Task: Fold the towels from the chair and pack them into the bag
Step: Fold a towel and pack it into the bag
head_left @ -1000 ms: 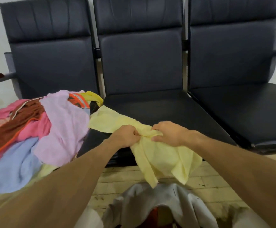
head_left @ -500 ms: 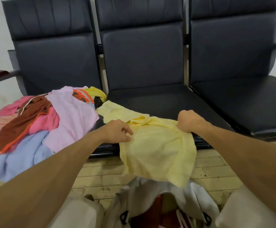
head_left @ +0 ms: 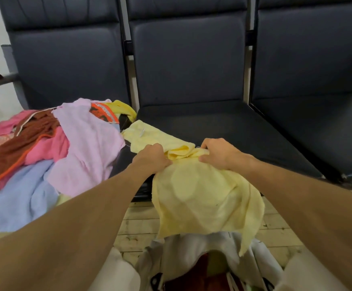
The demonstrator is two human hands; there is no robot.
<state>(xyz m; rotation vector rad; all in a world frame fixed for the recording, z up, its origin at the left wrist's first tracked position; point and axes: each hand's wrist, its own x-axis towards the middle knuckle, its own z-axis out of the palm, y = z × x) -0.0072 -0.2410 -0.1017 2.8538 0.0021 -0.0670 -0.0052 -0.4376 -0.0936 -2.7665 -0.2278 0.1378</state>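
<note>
**Both Hands Gripped the Yellow Towel at the Seat's Edge**

The fingers of the left hand [head_left: 152, 158] were curled tightly over a bunched fold of the yellow towel [head_left: 202, 198], knuckles up. Just to its three o'clock, the right hand [head_left: 220, 153] pinched the same gathered edge between its bent fingers [head_left: 208, 144] and its thumb. The two hands sat close together, with only a rolled ridge of cloth between them.

The towel was pale yellow, thin and creased. One corner lay flat on the seat of the middle chair [head_left: 213, 120], running toward ten o'clock from the hands. The larger part hung off the seat's front edge toward six o'clock in loose folds. Its lower hem draped over the rim of the bag [head_left: 183, 248], a pale cloth bag with an open mouth showing red and green fabric inside.

At nine o'clock from the hands, a pile of towels [head_left: 45, 156] covered the left chair seat: lilac, pink, brown with orange trim, and light blue. At three o'clock stood the right chair [head_left: 317, 122]. A wooden floor [head_left: 137, 223] showed beneath the forearms.
</note>
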